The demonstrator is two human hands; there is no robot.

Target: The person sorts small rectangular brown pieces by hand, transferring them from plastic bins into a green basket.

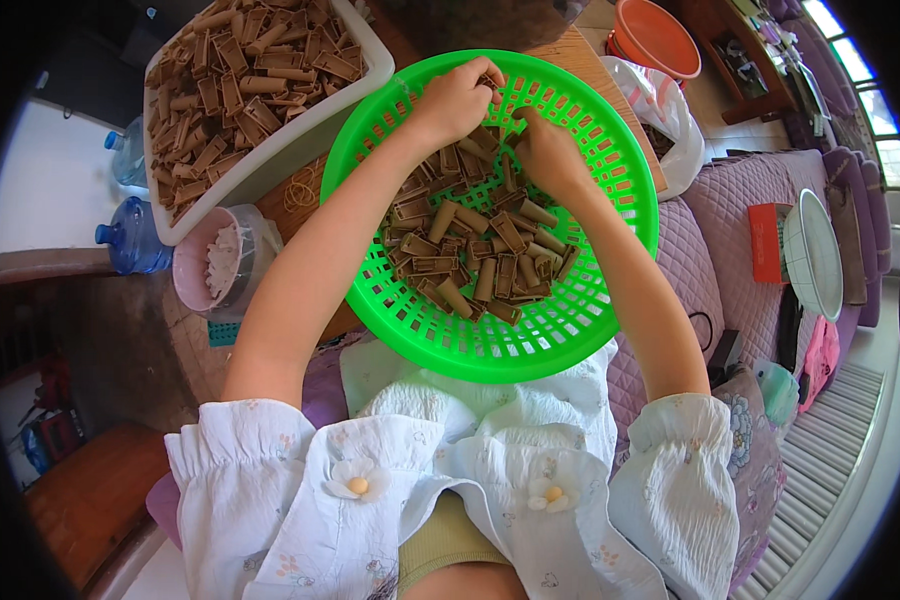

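A round bright green plastic basket (490,367) with slotted sides rests at my lap and the table edge. Inside it lies a loose pile of brown, half-tube plastic pieces (478,250). My left hand (457,104) is over the basket's far side, its fingers pinched together around what looks like one brown plastic piece (489,84). Close by on the right, my right hand (550,155) reaches in over the far right of the pile with its fingers curled inward. Whatever those fingers hold is hidden by the hand.
A large white bin (375,72) heaped with similar brown pieces stands at the far left. Below it are a pinkish bucket (192,262) and blue water bottles (135,235). A quilted sofa (750,205) on the right bears a white-rimmed basket (813,255); an orange basin (660,38) sits beyond.
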